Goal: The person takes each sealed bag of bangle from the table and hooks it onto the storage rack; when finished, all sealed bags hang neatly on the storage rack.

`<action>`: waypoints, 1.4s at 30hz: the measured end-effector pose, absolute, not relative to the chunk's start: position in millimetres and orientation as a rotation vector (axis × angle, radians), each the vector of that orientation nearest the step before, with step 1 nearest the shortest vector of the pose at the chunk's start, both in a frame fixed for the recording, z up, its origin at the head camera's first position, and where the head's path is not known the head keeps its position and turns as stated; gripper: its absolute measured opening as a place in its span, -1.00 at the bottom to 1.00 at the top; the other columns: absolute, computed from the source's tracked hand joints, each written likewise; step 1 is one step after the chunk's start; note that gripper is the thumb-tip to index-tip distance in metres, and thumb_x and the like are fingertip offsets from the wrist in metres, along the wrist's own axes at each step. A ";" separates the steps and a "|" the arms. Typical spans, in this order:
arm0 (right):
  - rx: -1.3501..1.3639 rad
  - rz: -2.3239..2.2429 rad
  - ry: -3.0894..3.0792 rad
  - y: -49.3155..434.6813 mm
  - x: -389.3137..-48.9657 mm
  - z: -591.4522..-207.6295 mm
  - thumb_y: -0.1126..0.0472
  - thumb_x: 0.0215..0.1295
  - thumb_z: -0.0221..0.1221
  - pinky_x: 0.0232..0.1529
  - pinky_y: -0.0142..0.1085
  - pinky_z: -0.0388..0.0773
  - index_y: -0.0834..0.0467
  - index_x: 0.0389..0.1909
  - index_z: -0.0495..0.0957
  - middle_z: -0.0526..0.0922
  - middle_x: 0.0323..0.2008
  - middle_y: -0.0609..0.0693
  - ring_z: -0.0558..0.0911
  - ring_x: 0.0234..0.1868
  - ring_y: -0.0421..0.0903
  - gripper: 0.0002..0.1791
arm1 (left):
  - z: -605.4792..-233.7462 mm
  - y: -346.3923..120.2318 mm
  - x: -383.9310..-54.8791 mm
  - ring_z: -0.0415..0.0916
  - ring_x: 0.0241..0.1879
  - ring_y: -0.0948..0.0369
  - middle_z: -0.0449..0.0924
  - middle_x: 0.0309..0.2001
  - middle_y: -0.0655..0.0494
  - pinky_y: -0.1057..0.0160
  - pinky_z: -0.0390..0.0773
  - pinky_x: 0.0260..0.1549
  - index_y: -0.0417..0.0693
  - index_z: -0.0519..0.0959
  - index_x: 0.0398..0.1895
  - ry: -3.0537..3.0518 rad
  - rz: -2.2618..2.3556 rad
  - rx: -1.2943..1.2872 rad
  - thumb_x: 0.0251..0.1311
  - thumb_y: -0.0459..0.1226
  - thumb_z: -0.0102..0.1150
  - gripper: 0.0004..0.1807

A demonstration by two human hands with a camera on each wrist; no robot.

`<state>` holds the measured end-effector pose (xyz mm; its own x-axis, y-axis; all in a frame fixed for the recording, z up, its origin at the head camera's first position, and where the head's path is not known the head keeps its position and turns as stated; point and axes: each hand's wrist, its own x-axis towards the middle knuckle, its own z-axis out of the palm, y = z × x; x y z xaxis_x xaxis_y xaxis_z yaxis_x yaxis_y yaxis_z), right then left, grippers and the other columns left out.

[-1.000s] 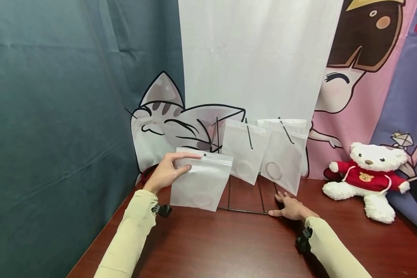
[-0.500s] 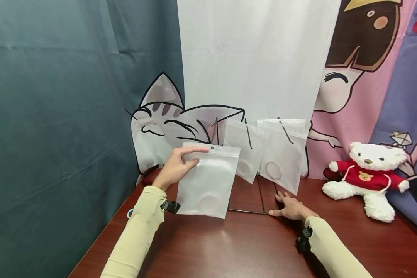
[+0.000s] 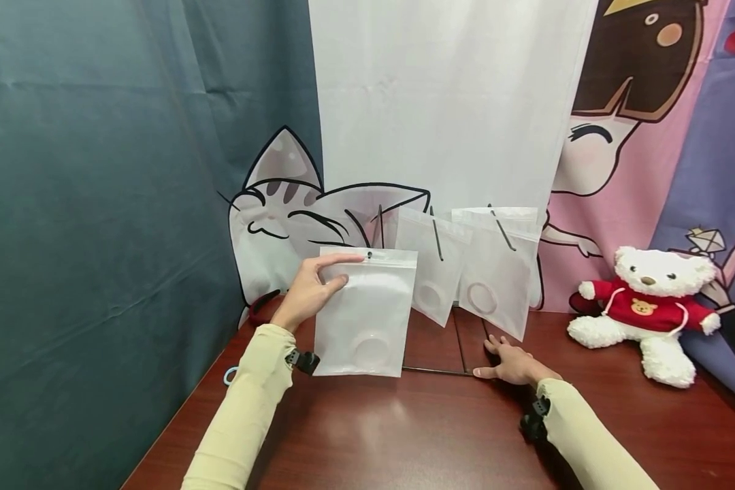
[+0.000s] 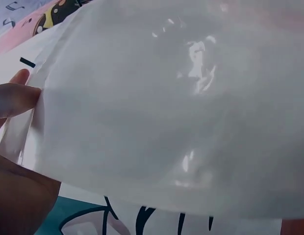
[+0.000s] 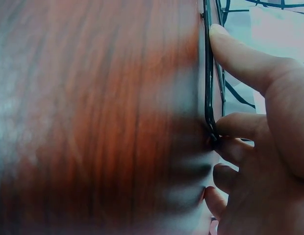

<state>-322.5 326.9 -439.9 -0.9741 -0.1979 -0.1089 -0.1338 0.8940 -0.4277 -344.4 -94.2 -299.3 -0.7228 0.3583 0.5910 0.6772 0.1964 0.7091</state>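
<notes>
My left hand (image 3: 309, 291) pinches the upper left edge of a translucent zip bag (image 3: 363, 320), thumb in front. The bag hangs nearly upright, with a ring-shaped item (image 3: 372, 350) showing through low inside. A dark spot sits at its top hole; a short black stub (image 4: 27, 62) shows nearby in the left wrist view. Whether a hook passes through the hole I cannot tell. My right hand (image 3: 514, 362) rests on the front corner of a black wire rack (image 3: 436, 371), fingers spread, thumb on the wire (image 5: 209, 73). Bags hang from its middle hook (image 3: 437, 235) and right hook (image 3: 502, 228).
A bag (image 3: 431, 272) and overlapping bags (image 3: 502, 286), with rings showing inside, hang right of the held one. A white teddy bear (image 3: 646, 316) in red sits at right. A dark red object (image 3: 263, 307) and light blue ring (image 3: 229, 375) lie at left. Printed curtains (image 3: 465, 102) stand behind.
My left hand and the bag have moved up and rightward, then slightly back left. The bag's bottom has swung more level. My right hand has stayed on the rack.
</notes>
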 end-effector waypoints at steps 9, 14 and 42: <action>-0.247 -0.667 2.902 327.5 -322.6 -440.5 -0.23 0.28 0.41 0.36 0.65 -0.08 0.47 0.55 0.20 0.02 0.57 0.58 0.00 0.56 0.64 0.12 | -297.6 -82.1 -363.7 0.50 0.36 0.16 0.69 0.29 0.05 0.11 0.42 0.35 -0.01 0.73 0.22 -2.222 -1.510 -0.914 0.29 -0.50 0.15 -0.52; -0.244 -0.666 2.903 327.4 -323.0 -440.4 -0.24 0.29 0.41 0.36 0.65 -0.07 0.47 0.56 0.19 0.01 0.57 0.59 0.01 0.55 0.65 0.13 | -296.3 -77.7 -377.6 0.45 0.44 0.15 0.66 0.33 0.05 0.06 0.37 0.38 0.01 0.72 0.24 -2.236 -1.499 -0.863 0.28 -0.49 0.14 -0.49; -0.241 -0.663 2.908 327.7 -325.2 -442.6 -0.23 0.29 0.41 0.36 0.66 -0.08 0.46 0.55 0.21 0.04 0.59 0.53 -0.02 0.58 0.60 0.11 | -286.9 -50.0 -439.7 0.49 0.04 0.16 0.57 0.43 0.04 0.22 0.43 0.12 -0.01 0.63 0.36 -2.312 -1.364 -0.708 0.21 -0.54 0.13 -0.38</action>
